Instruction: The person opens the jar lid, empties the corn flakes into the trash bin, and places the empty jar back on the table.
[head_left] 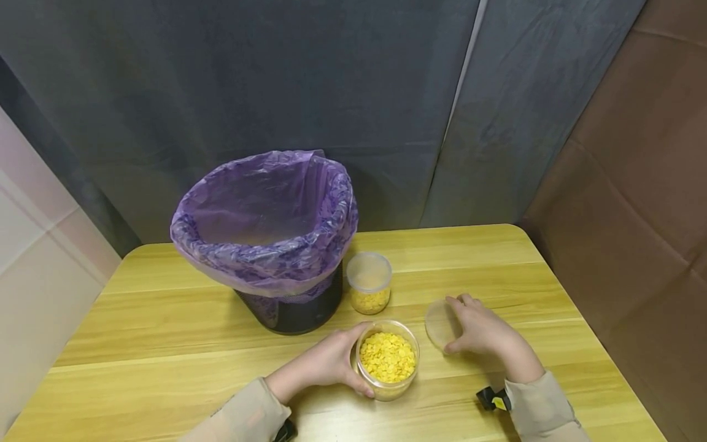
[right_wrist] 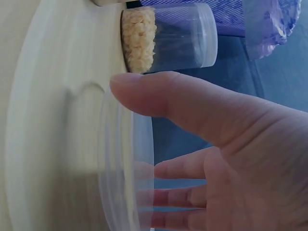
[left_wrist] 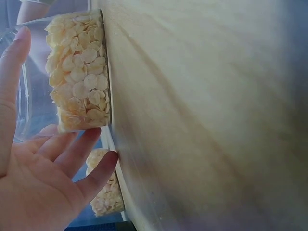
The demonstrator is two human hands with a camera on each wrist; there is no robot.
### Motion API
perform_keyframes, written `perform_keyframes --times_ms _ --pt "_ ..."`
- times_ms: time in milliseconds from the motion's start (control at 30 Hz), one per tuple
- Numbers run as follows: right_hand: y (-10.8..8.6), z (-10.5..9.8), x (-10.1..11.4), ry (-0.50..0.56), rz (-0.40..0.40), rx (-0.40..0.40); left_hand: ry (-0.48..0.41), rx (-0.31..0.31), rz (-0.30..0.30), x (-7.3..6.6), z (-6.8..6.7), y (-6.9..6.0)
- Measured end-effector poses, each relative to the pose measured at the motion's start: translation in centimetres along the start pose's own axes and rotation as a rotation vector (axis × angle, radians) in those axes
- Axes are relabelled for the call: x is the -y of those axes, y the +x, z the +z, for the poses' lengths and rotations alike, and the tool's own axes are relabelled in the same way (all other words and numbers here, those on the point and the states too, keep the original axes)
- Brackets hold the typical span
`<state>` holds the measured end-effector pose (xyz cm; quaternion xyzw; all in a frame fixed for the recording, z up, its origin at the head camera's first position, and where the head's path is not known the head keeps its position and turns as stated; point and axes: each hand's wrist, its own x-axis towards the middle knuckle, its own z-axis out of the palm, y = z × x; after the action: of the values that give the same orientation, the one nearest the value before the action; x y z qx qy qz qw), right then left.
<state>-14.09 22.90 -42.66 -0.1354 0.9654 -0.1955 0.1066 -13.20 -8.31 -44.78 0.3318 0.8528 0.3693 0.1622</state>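
Note:
My left hand (head_left: 332,362) curves round an open clear plastic jar (head_left: 397,391), thumb on the near side and fingers on the far side. Pale yellow flakes (head_left: 388,357) fill much of that jar, which stands upright on the table; the left wrist view shows the flakes (left_wrist: 79,72) through its wall. To the right, my right hand (head_left: 486,331) pinches a round clear lid (head_left: 439,325) by its edge. The right wrist view has the thumb on the rim of the lid (right_wrist: 118,159) and the other fingers partly behind it.
A second clear jar (head_left: 370,273), partly filled with yellow flakes and apparently lidded, stands behind the open one. Left of it is a black mesh bin (head_left: 304,313) lined with a purple bag (head_left: 265,264). A dark curtain (head_left: 276,73) hangs behind the wooden table (head_left: 182,380).

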Motion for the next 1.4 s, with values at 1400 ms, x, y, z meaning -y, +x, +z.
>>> perform_keyframes --times_ms 1400 --pt "-0.3 1.3 -1.2 0.003 0.022 -0.002 -0.002 0.024 0.045 -0.1 -0.1 0.0"
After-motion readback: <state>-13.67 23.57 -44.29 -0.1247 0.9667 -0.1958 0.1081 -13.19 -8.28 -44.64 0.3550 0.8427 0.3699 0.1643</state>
